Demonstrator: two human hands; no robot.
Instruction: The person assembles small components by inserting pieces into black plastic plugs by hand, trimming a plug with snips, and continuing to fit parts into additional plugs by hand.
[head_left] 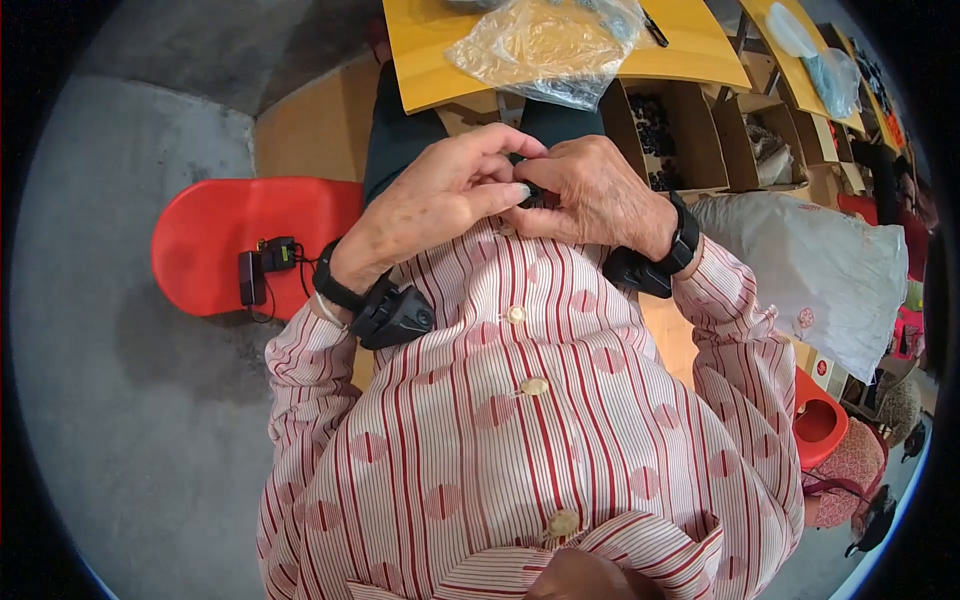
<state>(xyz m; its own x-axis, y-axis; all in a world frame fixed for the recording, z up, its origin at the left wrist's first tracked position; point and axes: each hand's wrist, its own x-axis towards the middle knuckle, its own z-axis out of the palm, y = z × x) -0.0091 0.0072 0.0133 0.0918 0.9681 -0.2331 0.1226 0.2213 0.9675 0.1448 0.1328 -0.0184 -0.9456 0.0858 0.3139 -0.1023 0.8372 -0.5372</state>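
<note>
While both hands meet at your chest, your left hand and right hand pinch a small black part, mostly hidden. Looks light, rigid, easy to drop; hold its edges with fingertips, above the striped shirt.

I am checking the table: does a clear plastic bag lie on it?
Yes, a clear plastic bag lies on the yellow table.

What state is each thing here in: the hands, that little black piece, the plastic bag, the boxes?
Left hand: fingers pinched on the black part.
Right hand: closed on the same part.
Black part: held between both hands, mostly hidden.
Plastic bag: crumpled, lying on the yellow table.
Cardboard boxes: open, holding dark pieces.
</note>
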